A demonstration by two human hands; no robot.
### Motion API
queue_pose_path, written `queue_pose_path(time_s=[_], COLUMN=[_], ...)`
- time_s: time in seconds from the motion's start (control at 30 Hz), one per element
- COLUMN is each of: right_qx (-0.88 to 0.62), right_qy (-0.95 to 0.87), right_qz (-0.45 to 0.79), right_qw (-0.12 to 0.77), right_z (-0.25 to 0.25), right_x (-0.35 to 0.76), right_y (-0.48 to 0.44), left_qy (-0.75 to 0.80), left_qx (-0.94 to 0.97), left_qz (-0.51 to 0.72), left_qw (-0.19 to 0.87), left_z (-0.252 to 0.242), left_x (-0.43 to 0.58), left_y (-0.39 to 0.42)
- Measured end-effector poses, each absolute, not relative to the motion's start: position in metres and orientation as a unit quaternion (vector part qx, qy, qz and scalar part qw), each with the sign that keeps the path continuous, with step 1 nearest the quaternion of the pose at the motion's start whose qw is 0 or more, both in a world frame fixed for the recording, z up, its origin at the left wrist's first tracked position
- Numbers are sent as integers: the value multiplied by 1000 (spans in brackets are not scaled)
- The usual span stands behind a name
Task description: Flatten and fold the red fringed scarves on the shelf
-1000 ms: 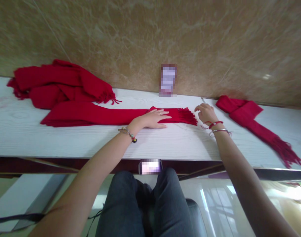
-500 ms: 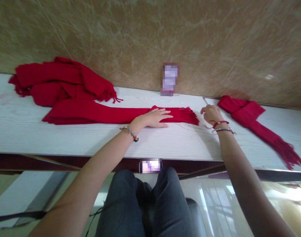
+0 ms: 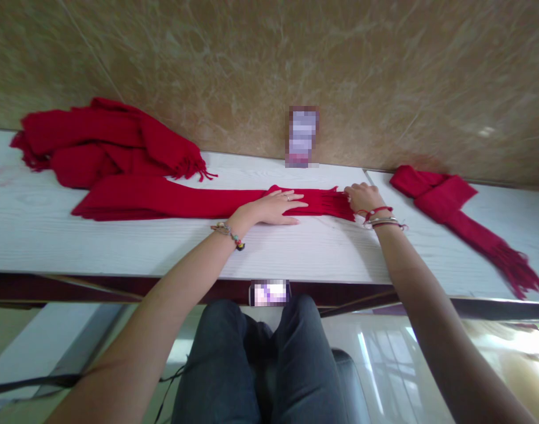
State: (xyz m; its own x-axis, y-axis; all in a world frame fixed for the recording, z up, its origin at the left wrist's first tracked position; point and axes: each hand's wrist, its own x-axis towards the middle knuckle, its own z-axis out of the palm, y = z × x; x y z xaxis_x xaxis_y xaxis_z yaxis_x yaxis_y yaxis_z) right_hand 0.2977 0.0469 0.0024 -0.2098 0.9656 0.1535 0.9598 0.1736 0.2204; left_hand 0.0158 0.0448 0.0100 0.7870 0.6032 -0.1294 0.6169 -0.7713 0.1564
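Observation:
A long red scarf [image 3: 176, 203] lies folded lengthwise across the white table [image 3: 119, 247]. My left hand [image 3: 273, 209] rests flat on it near its right end, fingers stretched out. My right hand [image 3: 361, 197] is at the scarf's fringed end [image 3: 335, 203], fingers curled onto the fringe. Both wrists wear bracelets.
A heap of red scarves [image 3: 105, 144] sits at the back left of the table. Another folded red scarf [image 3: 455, 212] lies at the right, its fringe near the front edge. A blurred small object [image 3: 301, 136] leans on the marbled wall. My legs are under the table.
My right hand moved left from beside the scarf onto its fringed end. My left hand stayed flat on the scarf.

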Motion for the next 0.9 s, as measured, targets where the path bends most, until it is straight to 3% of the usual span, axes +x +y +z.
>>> queue_pose_path(time_s=[0.2,0.33,0.5,0.63,0.77,0.9], right_qx=[585,523,605,665,594,499], right_qy=[792,845,788,735,787,862], right_qz=[121,80,113,124,118,68], right_qw=[-126,-80,-10,-43,-118,-62], right_z=[5,2,-4,-1,5,2], right_x=[287,260,285,315,297,267], right_y=[43,45,52,51,44,44], left_qy=[317,325,323,323,321,325], left_qx=[943,939,940,940,941,940], left_qz=[-34,-42,-39,-38,-38,-38], left_qw=[92,100,100,103,102,98], left_z=[8,10,12,12,12,11], left_x=[15,16,16,16,17,17], left_y=[46,45,43,43,44,44])
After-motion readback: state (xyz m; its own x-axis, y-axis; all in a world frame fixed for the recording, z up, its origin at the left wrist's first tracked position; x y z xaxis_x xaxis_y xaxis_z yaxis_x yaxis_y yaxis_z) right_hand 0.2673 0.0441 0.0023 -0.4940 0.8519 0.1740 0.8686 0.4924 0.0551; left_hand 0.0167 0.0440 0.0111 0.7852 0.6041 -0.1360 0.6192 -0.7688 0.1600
